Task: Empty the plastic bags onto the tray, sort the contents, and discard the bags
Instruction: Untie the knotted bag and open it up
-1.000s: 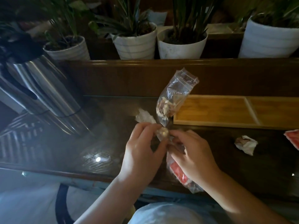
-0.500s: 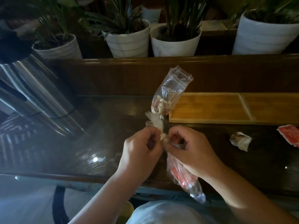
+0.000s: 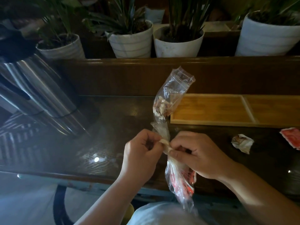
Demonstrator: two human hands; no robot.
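My left hand (image 3: 139, 157) and my right hand (image 3: 197, 155) meet over the dark table, both pinching a twisted knot of clear plastic (image 3: 164, 141). Above the knot a clear bag (image 3: 172, 95) with pale and brownish pieces stands up and leans right, its mouth over the tray's left end. Below my right hand hangs a second clear bag (image 3: 180, 184) holding red packets. The wooden tray (image 3: 211, 111), with a divider, lies on the table to the right and holds nothing visible.
A crumpled white wrapper (image 3: 242, 142) and a red packet (image 3: 292, 138) lie on the table right of my hands. Steel flasks (image 3: 37, 96) stand at the left. White plant pots (image 3: 178, 43) line the ledge behind the dark table (image 3: 113, 127).
My hands have closed tighter on the knot and drawn slightly apart. The upper bag stays upright; the lower bag with red packets hangs farther below my right hand.
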